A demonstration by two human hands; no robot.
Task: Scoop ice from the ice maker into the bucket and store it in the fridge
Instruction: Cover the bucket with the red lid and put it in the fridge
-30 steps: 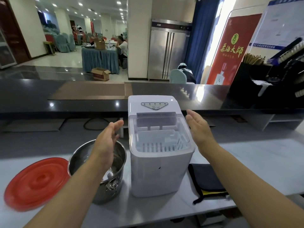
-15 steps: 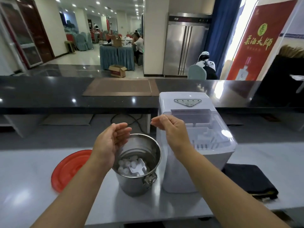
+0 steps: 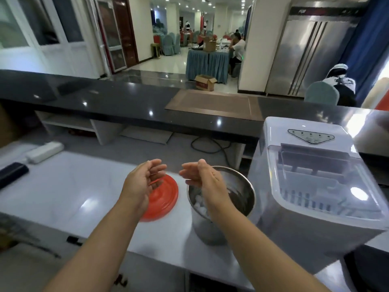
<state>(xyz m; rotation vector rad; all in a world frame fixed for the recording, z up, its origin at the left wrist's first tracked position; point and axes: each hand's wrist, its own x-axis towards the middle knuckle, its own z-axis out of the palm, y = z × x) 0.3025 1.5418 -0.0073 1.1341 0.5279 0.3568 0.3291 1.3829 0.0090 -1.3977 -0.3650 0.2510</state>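
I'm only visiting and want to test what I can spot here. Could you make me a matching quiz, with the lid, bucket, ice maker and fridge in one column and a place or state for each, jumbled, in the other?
Things:
1. lid
2. bucket
3. ice maker
4. fridge

Places or states:
A. far across the room, doors shut
B. has ice in it
C. red, flat on the counter, left of the bucket
D. white, clear cover down, right of the bucket

Pairs: 1-C, 2-B, 3-D, 4-A.
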